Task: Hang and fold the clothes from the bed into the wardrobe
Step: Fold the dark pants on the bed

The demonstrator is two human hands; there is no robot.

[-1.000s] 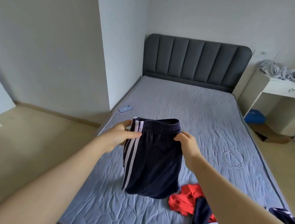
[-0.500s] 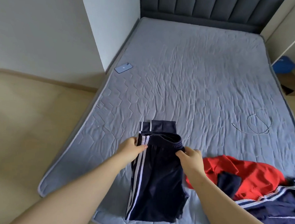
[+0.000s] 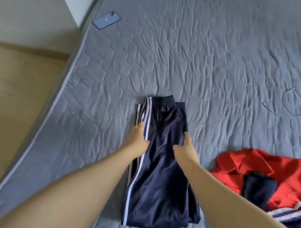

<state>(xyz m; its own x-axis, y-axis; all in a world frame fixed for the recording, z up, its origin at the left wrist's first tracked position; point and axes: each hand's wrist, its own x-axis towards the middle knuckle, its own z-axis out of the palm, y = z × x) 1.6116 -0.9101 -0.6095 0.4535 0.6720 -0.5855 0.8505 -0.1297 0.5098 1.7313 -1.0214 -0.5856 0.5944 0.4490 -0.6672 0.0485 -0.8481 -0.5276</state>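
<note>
Nearest, the folded navy trousers (image 3: pixel 160 191) lie flat on the bed (image 3: pixel 94 111), running lengthwise away from the viewer, with white side stripes along their left edge. To their right and apart from them, a red garment (image 3: pixel 239 166) lies crumpled with a small dark item (image 3: pixel 258 191) on it and a striped navy garment (image 3: pixel 286 216) at its near edge. Midway along the trousers, the left grip (image 3: pixel 138 141) is open, fingers straight, pressing on the stripes. The right grip (image 3: pixel 186 148) is likewise open, thumb spread, pressing the right side of the fabric. Farther on, the elastic waistband (image 3: pixel 165 100) forms the far end. Beyond, a thin cable (image 3: pixel 283 100) lies looped at right, and a blue phone (image 3: pixel 106 20) sits near the left mattress edge.
</note>
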